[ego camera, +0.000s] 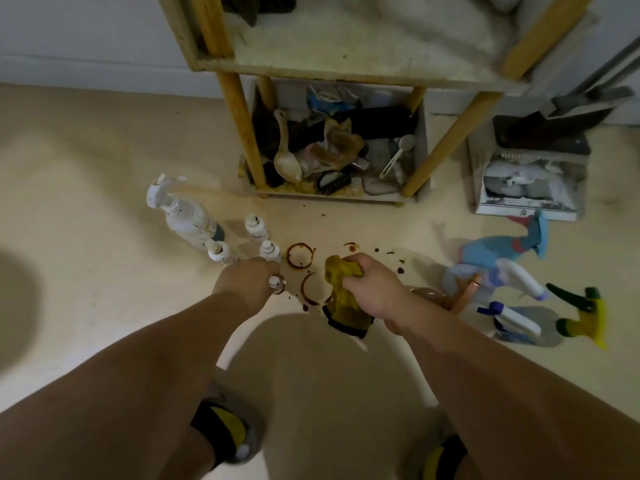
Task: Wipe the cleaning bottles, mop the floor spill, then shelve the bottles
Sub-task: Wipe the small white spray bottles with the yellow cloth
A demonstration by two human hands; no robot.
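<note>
My left hand [247,278] grips a small white-capped bottle [275,284] that stands on the floor. My right hand [372,285] grips a bunched yellow cloth [341,296] with a dark edge, just above the floor. Between and beyond my hands lie brown ring stains and drops of the spill [300,255]. Three small white bottles [221,251] [257,227] [270,250] and a tall white spray bottle [183,216] stand to the left. Blue and white spray bottles [502,261] [516,318] lie on the right.
A wooden shelf unit [242,133] stands ahead, its bottom tray [424,143] full of brushes, spoons and rags. A dustpan and box [530,178] sit at right. A green and yellow object [585,310] lies far right. My feet in slippers [225,431] are below.
</note>
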